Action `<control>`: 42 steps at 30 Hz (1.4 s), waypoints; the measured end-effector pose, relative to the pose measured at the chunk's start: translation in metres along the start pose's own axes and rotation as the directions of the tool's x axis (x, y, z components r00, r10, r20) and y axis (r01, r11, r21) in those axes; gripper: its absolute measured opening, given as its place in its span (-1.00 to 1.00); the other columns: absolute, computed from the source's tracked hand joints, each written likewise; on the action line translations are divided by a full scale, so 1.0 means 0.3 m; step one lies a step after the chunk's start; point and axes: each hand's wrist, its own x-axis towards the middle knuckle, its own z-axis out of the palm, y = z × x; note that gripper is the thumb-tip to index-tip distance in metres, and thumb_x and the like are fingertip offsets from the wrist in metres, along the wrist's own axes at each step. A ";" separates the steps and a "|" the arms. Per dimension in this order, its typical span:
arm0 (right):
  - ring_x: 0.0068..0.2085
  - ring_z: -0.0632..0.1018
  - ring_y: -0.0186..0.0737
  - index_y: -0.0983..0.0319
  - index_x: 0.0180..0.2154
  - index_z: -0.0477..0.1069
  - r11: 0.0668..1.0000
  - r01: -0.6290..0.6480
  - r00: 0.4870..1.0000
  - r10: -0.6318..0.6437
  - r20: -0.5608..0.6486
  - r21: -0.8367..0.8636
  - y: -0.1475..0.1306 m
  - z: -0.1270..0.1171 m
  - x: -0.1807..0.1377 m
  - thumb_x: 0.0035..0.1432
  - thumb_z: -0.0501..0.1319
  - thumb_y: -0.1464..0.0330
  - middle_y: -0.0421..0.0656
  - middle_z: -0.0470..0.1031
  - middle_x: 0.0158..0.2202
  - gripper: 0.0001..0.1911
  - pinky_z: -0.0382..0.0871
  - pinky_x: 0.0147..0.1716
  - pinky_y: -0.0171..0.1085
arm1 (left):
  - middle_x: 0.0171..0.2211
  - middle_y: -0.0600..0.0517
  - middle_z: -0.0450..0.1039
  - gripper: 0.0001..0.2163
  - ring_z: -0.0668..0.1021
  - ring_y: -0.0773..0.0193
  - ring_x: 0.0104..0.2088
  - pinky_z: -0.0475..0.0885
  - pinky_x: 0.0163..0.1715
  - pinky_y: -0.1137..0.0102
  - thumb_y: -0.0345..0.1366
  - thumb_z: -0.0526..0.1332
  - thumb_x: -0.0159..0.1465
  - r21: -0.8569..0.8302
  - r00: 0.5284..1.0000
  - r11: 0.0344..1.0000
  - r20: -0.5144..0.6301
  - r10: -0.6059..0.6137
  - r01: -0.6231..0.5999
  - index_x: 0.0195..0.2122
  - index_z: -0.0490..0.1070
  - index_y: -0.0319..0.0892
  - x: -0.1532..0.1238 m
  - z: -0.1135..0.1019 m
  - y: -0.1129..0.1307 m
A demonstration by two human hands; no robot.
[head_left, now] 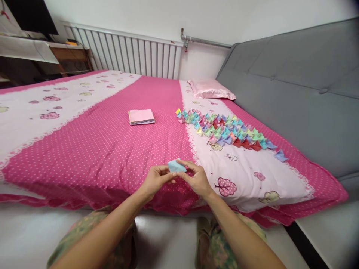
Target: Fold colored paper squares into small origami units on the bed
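Note:
A small light-blue piece of folded paper [176, 166] is held up between both hands, over the near edge of the bed. My left hand [158, 178] pinches its left and lower side with thumb and fingers. On the other side my right hand [196, 178] grips the paper's right edge, thumb below and fingers above. Farther off lies a stack of square coloured paper [141, 116], pink sheet on top. To the right, many folded paper boats [224, 129] in several colours stand in rows on the bedspread.
The bed [106, 149] has a pink dotted and white bedspread. A pink pillow [211, 89] lies near the grey padded headboard [297, 71]. Behind are a white radiator [126, 52] and a pipe [207, 40]. At far left, a dark screen [32, 16] stands on a desk [70, 54].

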 end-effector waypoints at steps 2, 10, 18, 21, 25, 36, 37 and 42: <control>-0.20 0.50 -0.16 0.19 -0.09 0.38 0.998 -0.036 0.999 0.035 0.015 0.044 0.002 0.001 -0.001 -0.03 0.23 0.27 -0.10 0.48 -0.14 -0.59 0.38 -0.21 -0.22 | -0.57 0.06 0.44 -0.87 0.40 0.41 -0.57 0.29 -0.49 0.49 -0.26 0.27 0.03 0.023 1.000 0.999 0.008 0.028 -0.028 -0.47 0.49 -0.22 -0.002 0.000 0.002; -0.13 0.49 -0.13 0.15 -0.13 0.42 0.987 -0.074 0.996 0.066 0.059 0.146 0.001 0.019 -0.007 0.01 0.19 0.25 -0.15 0.49 -0.14 -0.67 0.31 -0.07 -0.10 | -0.61 0.07 0.44 -0.86 0.42 0.39 -0.58 0.30 -0.50 0.49 -0.27 0.28 0.01 0.108 0.997 0.993 -0.066 0.049 -0.042 -0.56 0.45 -0.24 0.007 -0.002 -0.005; -0.05 0.41 -0.18 0.11 -0.25 0.48 0.995 0.026 0.997 -0.034 0.074 0.099 -0.005 0.016 0.000 0.08 0.13 0.29 -0.13 0.45 -0.13 -0.79 0.23 -0.03 -0.13 | -0.68 0.12 0.42 -0.75 0.44 0.39 -0.64 0.32 -0.58 0.51 -0.31 0.33 -0.07 -0.076 0.989 0.997 -0.147 -0.009 -0.002 -0.42 0.29 -0.22 0.013 0.010 -0.011; -0.19 0.43 -0.26 0.12 -0.33 0.51 0.997 0.051 0.998 -0.053 0.028 0.064 0.004 0.014 0.000 0.07 0.15 0.30 -0.16 0.42 -0.27 -0.83 0.28 -0.16 -0.26 | -0.67 0.13 0.42 -0.74 0.45 0.39 -0.62 0.33 -0.56 0.51 -0.32 0.34 -0.09 -0.077 0.991 0.997 -0.130 -0.028 0.018 -0.40 0.33 -0.24 0.013 0.014 -0.011; -0.34 0.39 -0.32 0.14 -0.34 0.51 0.998 0.044 0.999 -0.044 -0.002 0.038 0.017 0.016 0.000 0.05 0.16 0.30 -0.21 0.31 -0.43 -0.83 0.28 -0.33 -0.34 | -0.60 0.05 0.46 -0.86 0.46 0.39 -0.57 0.34 -0.51 0.50 -0.29 0.29 -0.02 0.028 0.992 0.998 -0.116 -0.045 0.048 -0.52 0.42 -0.27 0.011 0.014 -0.016; -0.50 0.39 -0.33 0.24 -0.48 0.45 1.000 -0.019 1.000 0.019 -0.014 -0.002 0.004 0.019 -0.008 -0.05 0.22 0.29 -0.20 0.42 -0.53 -0.86 0.27 -0.48 -0.34 | -0.65 0.04 0.42 -0.82 0.43 0.35 -0.61 0.29 -0.56 0.48 -0.24 0.22 0.04 0.307 0.996 0.952 0.090 -0.026 -0.003 -0.61 0.40 -0.24 -0.001 -0.003 -0.038; -0.51 0.38 -0.34 0.24 -0.49 0.44 0.999 -0.043 0.999 0.043 -0.014 0.020 0.006 0.020 -0.007 -0.04 0.22 0.28 -0.21 0.41 -0.55 -0.85 0.27 -0.49 -0.35 | -0.65 0.04 0.42 -0.81 0.43 0.35 -0.60 0.28 -0.57 0.48 -0.23 0.22 0.04 0.314 0.995 0.949 0.093 -0.024 -0.007 -0.61 0.41 -0.24 -0.001 -0.003 -0.040; -0.55 0.33 -0.39 0.25 -0.55 0.34 0.938 -0.175 0.977 0.203 -0.066 0.300 0.019 0.029 0.003 -0.07 0.23 0.27 -0.28 0.33 -0.59 -0.82 0.21 -0.51 -0.38 | -0.61 0.02 0.44 -0.79 0.42 0.36 -0.60 0.30 -0.53 0.48 -0.19 0.21 0.05 0.186 0.998 0.982 0.056 -0.029 0.018 -0.52 0.44 -0.26 0.008 0.008 -0.031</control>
